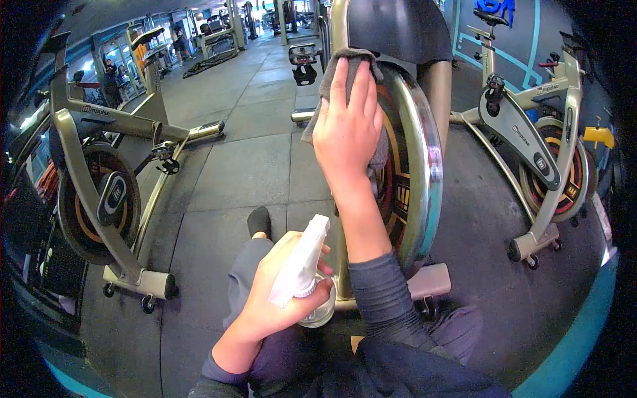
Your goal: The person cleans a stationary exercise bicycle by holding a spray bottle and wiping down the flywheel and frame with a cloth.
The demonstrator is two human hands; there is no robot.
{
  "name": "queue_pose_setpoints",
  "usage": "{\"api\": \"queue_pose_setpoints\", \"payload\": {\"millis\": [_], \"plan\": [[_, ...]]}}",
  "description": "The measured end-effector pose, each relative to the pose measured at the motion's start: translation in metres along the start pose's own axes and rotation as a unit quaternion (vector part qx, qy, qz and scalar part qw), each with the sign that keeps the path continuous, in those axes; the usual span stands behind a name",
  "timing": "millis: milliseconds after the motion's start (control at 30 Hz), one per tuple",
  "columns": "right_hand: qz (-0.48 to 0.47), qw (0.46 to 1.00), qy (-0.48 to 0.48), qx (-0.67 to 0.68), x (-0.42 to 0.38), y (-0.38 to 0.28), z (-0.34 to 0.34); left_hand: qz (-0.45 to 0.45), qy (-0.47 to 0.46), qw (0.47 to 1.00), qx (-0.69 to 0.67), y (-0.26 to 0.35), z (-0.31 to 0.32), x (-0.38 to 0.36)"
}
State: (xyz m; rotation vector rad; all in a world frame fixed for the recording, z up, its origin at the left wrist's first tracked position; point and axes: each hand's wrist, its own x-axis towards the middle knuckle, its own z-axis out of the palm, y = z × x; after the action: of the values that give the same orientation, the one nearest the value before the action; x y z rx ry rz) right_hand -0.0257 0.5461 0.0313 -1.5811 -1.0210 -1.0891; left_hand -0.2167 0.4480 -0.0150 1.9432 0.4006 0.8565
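Observation:
My left hand (269, 285) is closed around the neck of a clear spray bottle (321, 314) with a white trigger head (306, 255), held low in front of my knees. Stretched forward, my right hand (348, 126) presses a dark grey cloth (330, 83) against the frame of an exercise bike. Its fingers lie along the cloth, and the thumb is hidden. Just right of that hand is the bike's flywheel (430, 179), with a shiny metal rim and a dark, red-and-gold disc. A dark cover (401, 30) sits above the wheel.
Another exercise bike (126, 123) stands on the left, and a third bike (524, 132) on the right. My foot in a dark sock (259, 220) rests on the grey tiled floor (232, 166). People and gym machines are in the background.

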Motion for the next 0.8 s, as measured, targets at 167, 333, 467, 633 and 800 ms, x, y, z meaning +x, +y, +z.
{"api": "queue_pose_setpoints", "payload": {"millis": [167,333,467,633,800], "plan": [[0.002,0.999,-0.045,-0.009,-0.027,0.003,-0.015,0.005,-0.002,1.0,-0.01,-0.001,-0.001,-0.001],[-0.011,0.994,-0.098,-0.041,-0.098,0.014,-0.029,0.011,-0.011,1.0,0.003,-0.002,0.0,-0.001],[-0.039,0.991,-0.123,-0.018,-0.167,0.029,-0.044,-0.006,-0.018,1.0,-0.025,-0.002,0.002,-0.001],[-0.032,0.985,-0.17,0.022,-0.245,0.047,-0.058,0.007,-0.018,1.0,0.004,-0.009,0.0,-0.002],[-0.053,0.968,-0.244,0.034,-0.305,0.059,-0.082,0.01,-0.016,1.0,-0.018,-0.006,0.001,-0.001]]}}
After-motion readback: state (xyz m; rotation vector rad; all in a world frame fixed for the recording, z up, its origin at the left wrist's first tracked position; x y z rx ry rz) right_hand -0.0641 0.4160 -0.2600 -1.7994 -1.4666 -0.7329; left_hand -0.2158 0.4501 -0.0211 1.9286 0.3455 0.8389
